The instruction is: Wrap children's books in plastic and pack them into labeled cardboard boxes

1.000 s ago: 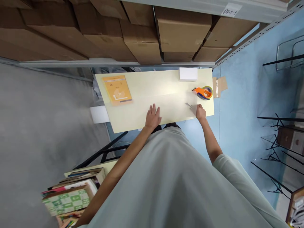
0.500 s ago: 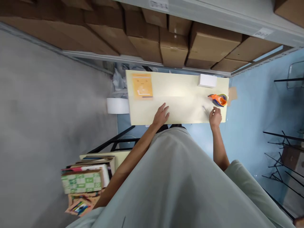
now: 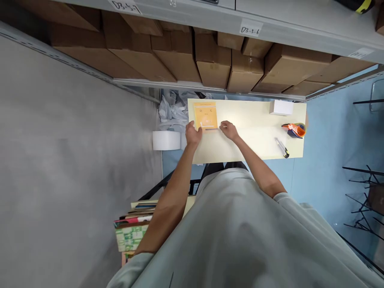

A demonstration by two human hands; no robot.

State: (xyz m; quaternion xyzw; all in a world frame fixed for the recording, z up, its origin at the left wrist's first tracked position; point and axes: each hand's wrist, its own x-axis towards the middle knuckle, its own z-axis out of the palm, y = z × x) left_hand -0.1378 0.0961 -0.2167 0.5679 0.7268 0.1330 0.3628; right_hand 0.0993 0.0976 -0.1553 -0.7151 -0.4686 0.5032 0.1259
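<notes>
Two bare hands flank an orange book [image 3: 206, 115], which lies flat near the left end of a pale worktop [image 3: 249, 146]. Left hand [image 3: 193, 135]: at the book's lower left corner, thumb parted from the fingers; whether they grip the edge cannot be told. Right hand [image 3: 229, 130]: just beside the lower right corner, fingers bent with the thumb near them; nothing is seen between them, and whether they are closed cannot be told.

Toward the worktop's right end, a white box [image 3: 281, 107] stands near the far edge, an orange tape dispenser [image 3: 295, 130] lies nearer, and a knife [image 3: 282, 147] rests near the front edge. All three are out of the hands. Left of the worktop is a white roll [image 3: 166, 141]; beyond it, cardboard boxes [image 3: 244, 72] fill a shelf [image 3: 210, 14].

Stage of work, as judged from this view: early in the handling of the book. Done: the book is on the worktop, with both hands placed about it. Outstanding: no firm hold is evident, and the book is not lifted. How much more remains cannot be told.
</notes>
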